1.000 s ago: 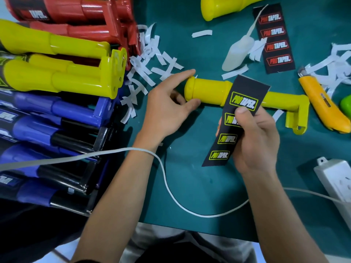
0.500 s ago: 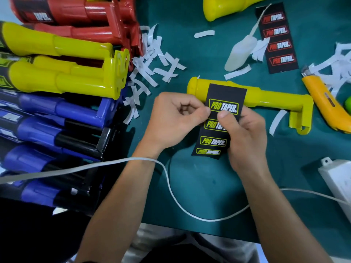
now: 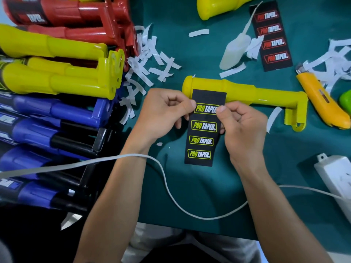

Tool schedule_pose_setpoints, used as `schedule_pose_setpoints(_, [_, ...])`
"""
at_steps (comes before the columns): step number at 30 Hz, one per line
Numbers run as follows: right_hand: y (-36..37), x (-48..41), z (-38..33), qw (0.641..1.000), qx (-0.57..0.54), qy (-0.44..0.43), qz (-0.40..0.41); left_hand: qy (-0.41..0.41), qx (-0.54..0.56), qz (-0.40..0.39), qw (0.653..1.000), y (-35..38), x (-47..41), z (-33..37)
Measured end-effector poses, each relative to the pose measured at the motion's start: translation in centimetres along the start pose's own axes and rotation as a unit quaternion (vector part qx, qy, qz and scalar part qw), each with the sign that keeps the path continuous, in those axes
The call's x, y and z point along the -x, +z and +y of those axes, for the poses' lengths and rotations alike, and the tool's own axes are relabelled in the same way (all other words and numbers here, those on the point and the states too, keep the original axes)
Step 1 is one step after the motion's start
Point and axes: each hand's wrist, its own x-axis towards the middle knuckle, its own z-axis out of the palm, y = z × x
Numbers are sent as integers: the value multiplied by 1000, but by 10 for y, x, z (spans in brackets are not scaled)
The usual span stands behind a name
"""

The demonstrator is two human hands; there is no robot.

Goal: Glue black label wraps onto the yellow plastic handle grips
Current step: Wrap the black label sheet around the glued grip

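Item 1: yellow handle grip (image 3: pixel 245 92). Lay flat on the green mat (image 3: pixel 209 186), rounded thick end toward the left hand's side, hooked bracket end toward the right hand's side.

Item 2: black label wrap (image 3: pixel 202 141). Four yellow-outlined logos. Top edge lay over the thick end of the grip; the rest ran from the grip toward the person, over the mat.

Item 3: left hand (image 3: pixel 161 112). Fingers curled, thumb and fingers pinched the label's left edge, level with the first logo, just on the near side of the grip.

Item 4: right hand (image 3: pixel 245 126). Fingers curled, thumb pressed on the first logo, pinched the label's right edge, just on the near side of the grip.

Item 5: white glue bottle (image 3: pixel 235 52). Lay on its side beyond the grip, among white paper strips (image 3: pixel 150 59).

Item 6: second label (image 3: pixel 273 35), red logos. Lay flat beyond the grip, beside the bottle.

Item 7: utility knife (image 3: pixel 321 99). Lay just past the bracket end.

Item 8: stacked handles, red (image 3: pixel 72 14), yellow (image 3: pixel 57 80), blue (image 3: pixel 47 114). Piled well apart from the thick end.

Item 9: white cable (image 3: pixel 171 190). Ran across the left forearm on the near side of the grip, toward a power strip (image 3: pixel 334 175)
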Motion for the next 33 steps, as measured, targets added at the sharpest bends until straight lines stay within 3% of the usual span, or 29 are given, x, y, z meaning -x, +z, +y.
schedule_pose_setpoints(33, [1,-11,11,998,56,21,8,-68,-65,31,995,-2,-4,0])
